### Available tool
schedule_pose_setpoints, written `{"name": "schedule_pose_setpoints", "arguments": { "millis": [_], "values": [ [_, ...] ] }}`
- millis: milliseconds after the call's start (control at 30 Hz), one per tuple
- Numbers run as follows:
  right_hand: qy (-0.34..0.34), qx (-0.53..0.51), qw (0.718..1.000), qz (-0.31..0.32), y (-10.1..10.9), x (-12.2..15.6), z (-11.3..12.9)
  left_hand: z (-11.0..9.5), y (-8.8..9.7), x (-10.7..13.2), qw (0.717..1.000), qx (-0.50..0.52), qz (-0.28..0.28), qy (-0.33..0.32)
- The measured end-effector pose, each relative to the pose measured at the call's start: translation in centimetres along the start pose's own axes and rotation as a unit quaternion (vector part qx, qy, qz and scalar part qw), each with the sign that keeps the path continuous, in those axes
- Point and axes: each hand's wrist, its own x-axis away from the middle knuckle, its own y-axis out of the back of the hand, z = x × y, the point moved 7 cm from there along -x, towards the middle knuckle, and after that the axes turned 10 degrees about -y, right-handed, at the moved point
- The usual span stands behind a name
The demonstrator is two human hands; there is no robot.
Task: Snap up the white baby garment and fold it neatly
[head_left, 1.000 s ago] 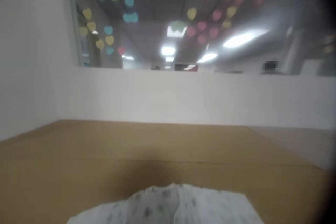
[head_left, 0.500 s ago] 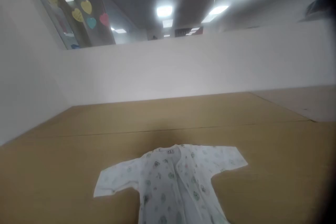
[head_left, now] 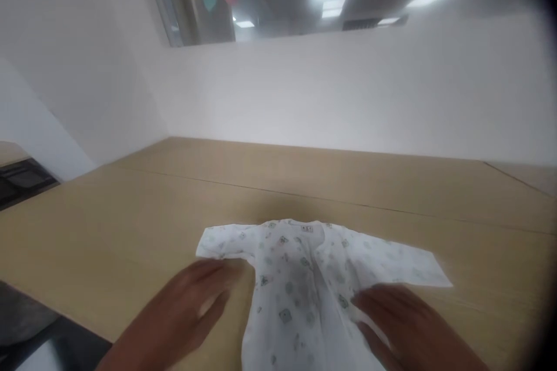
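Surface: pale wooden table (head_left: 130, 208), seams running across.
Garment: white printed infant shirt (head_left: 291, 284), lying flat at the near edge, sleeves spread left and right.
Left hand (head_left: 174, 313): open and blurred, at the near edge of the left sleeve, holding nothing visible.
Right hand (head_left: 400, 324): open, fingers (head_left: 365, 301) wide on the right front, not gripping.
Handling: light, flat fingers should avoid creasing the thin fabric.

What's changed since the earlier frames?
Both hands came in from the bottom edge: the left hand reached the sleeve of the white patterned infant shirt, and the right hand's fingers settled on its front. No clear grip. The view tilted down. The shirt stays spread flat on the tan table.
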Motion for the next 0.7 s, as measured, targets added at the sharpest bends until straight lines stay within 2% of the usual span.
{"name": "schedule_pose_setpoints", "arguments": {
  "millis": [100, 167, 267, 333, 400, 500, 567, 633, 700],
  "values": [
    [-0.033, -0.006, 0.998, 0.054, -2.5, -4.6, -1.6, 1.6, -2.8, -6.7, 0.995, 0.077, 0.065, -0.012],
    [-0.072, -0.03, 0.99, 0.115, -4.6, -7.1, -2.9, 2.4, -4.8, -10.7, 0.99, 0.111, 0.082, -0.023],
    [-0.13, -0.081, 0.98, 0.126, -6.5, -8.9, -3.7, 2.6, -7.8, -13.8, 0.989, 0.086, 0.099, -0.062],
    [-0.146, -0.126, 0.971, 0.138, -7.7, -8.8, -3.1, 2.6, -8.7, -14.0, 0.993, 0.074, 0.053, -0.077],
    [-0.137, -0.126, 0.974, 0.129, -8.4, -8.4, -1.9, 2.4, -9.2, -13.5, 0.994, 0.066, 0.016, -0.081],
    [-0.117, -0.118, 0.978, 0.129, -9.0, -7.9, -0.7, 2.1, -9.2, -12.6, 0.995, 0.068, -0.02, -0.076],
    [-0.121, -0.128, 0.973, 0.147, -9.1, -7.9, -0.7, 1.4, -9.0, -12.2, 0.991, 0.084, -0.049, -0.097],
    [-0.129, -0.138, 0.969, 0.161, -8.9, -8.1, -1.0, 0.0, -9.0, -11.9, 0.982, 0.121, -0.057, -0.137],
    [-0.12, -0.137, 0.969, 0.167, -8.5, -8.2, -1.2, -1.5, -9.6, -11.7, 0.97, 0.174, -0.03, -0.166]
  ]
}}
